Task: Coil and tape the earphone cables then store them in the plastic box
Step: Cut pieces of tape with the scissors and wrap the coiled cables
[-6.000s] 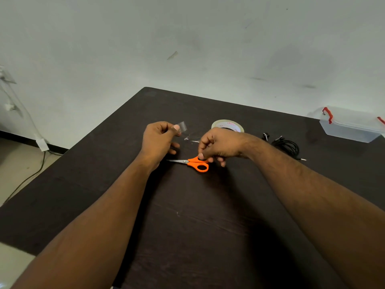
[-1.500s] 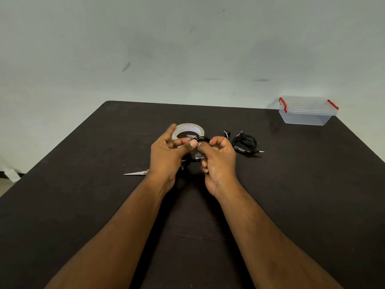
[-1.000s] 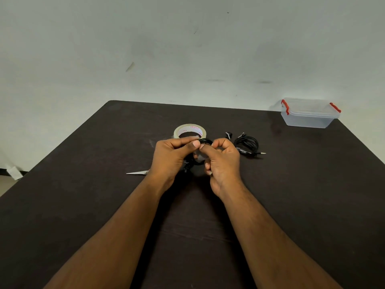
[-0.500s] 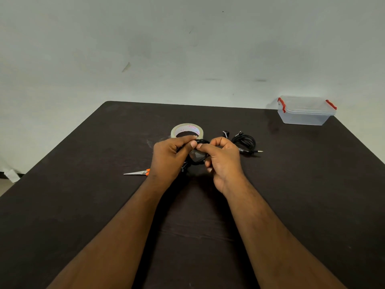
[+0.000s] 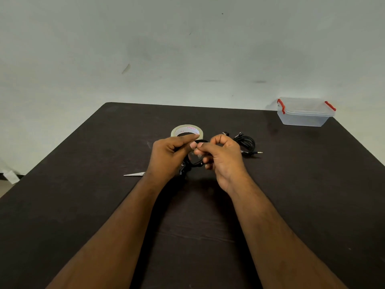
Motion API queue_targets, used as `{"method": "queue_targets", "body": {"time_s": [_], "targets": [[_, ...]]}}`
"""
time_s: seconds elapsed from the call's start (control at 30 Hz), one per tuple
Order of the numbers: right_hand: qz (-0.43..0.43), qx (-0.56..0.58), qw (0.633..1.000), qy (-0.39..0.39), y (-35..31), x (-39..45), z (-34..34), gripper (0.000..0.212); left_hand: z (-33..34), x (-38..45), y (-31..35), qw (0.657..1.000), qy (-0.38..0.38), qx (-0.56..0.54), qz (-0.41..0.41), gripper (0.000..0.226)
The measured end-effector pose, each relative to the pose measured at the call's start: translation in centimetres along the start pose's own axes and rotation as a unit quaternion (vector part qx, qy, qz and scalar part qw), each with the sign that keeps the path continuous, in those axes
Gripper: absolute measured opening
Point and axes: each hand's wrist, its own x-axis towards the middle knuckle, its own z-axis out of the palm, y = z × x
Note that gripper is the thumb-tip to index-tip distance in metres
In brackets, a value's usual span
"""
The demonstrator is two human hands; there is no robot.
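A coiled black earphone cable [image 5: 192, 163] hangs between both hands above the middle of the dark table [image 5: 312, 184]. My left hand [image 5: 169, 156] pinches the coil's top between thumb and fingers. My right hand [image 5: 221, 158] pinches the same spot from the right, where a small clear piece of tape seems to sit. A second coiled black earphone cable [image 5: 248, 143] lies on the table just right of my right hand. The tape roll [image 5: 186, 131] lies flat behind my left hand. The clear plastic box [image 5: 305, 113] with red clips stands shut at the far right corner.
Scissors [image 5: 134, 174] lie left of my left wrist, only the blade tips showing. A pale wall rises behind the table, and the floor shows at the far left.
Six seconds ago my left hand held a tape piece and my right hand rested near the scissors. Since then both hands came together on the coil and keep pinching it, fingers shifting slightly.
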Motion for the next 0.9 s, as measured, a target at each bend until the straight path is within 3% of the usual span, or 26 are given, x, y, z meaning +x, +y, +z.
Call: {"method": "queue_targets", "body": {"time_s": [0.17,0.33,0.47,0.7,0.8,0.9], "targets": [[0.042,0.039,0.998,-0.024,0.1,0.4,-0.6,0.029,-0.3,0.1,0.6,0.993,-0.054,-0.085,-0.066,0.025],[0.079,0.082,0.993,-0.032,0.2,0.8,-1.1,0.031,-0.8,0.1,0.3,0.987,-0.121,-0.082,-0.068,0.028],[0.102,0.093,0.99,-0.03,0.2,1.0,-1.5,0.03,-1.0,0.2,-0.1,0.989,-0.145,-0.016,-0.027,0.032],[0.108,0.1,0.989,-0.03,0.2,0.9,-1.4,0.027,-0.4,-0.1,0.2,0.988,-0.081,0.105,0.074,0.021],[0.082,0.088,0.992,-0.045,-0.5,0.7,-1.3,0.013,0.2,-0.3,0.6,0.999,-0.019,0.04,-0.008,0.018],[0.032,0.026,0.999,-0.016,-0.7,0.9,-1.5,0.01,0.7,-0.5,0.8,0.997,-0.008,0.002,-0.076,0.016]]}}
